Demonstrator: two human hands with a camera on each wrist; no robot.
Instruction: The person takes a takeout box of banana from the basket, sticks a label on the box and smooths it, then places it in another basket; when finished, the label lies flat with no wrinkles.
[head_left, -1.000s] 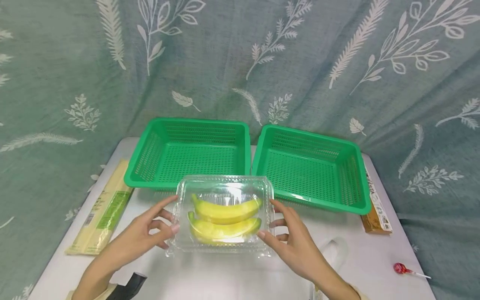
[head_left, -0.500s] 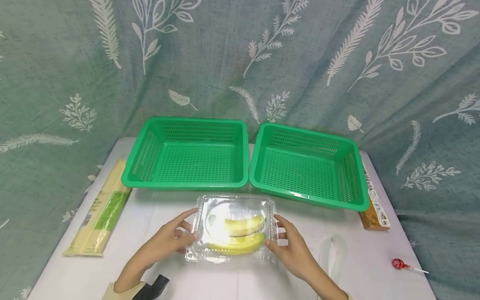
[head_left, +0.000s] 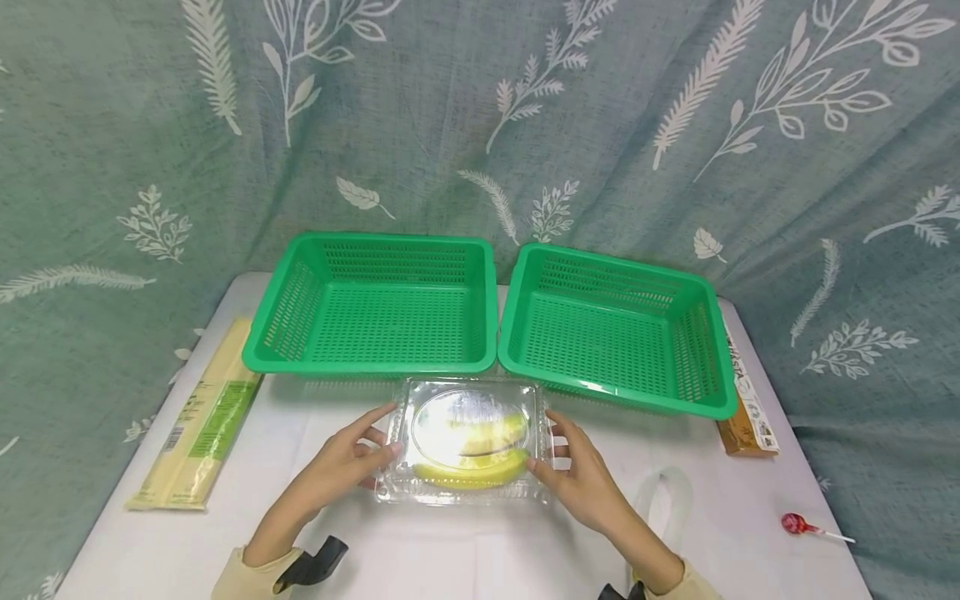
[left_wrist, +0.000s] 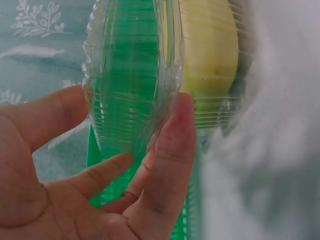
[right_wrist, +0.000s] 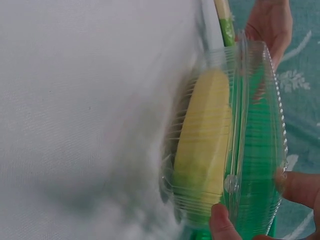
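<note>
A clear plastic clamshell container point(head_left: 471, 423) with two yellow bananas point(head_left: 474, 477) inside is in front of the green baskets. Its lid lies closed over the fruit, and glare covers part of the top. My left hand point(head_left: 341, 465) holds the container's left end, thumb on the near side; in the left wrist view a fingertip point(left_wrist: 181, 112) presses its rim. At the opposite end, my right hand point(head_left: 588, 477) grips the container between thumb and fingers. The right wrist view shows a banana point(right_wrist: 202, 135) through the ribbed wall. Whether the base touches the table, I cannot tell.
Two green baskets point(head_left: 369, 367) point(head_left: 615, 396) stand side by side at the back. A pasta packet point(head_left: 198, 425) lies at left, a brown-and-white pasta box point(head_left: 752, 429) at right. A red lollipop point(head_left: 793, 523) and a translucent looped item point(head_left: 678, 500) lie on the white table point(head_left: 420, 558).
Both hands first brought the container down and right, nearer the table. Over the last half second it has shifted slightly away from me, toward the baskets. Both hands keep their hold.
</note>
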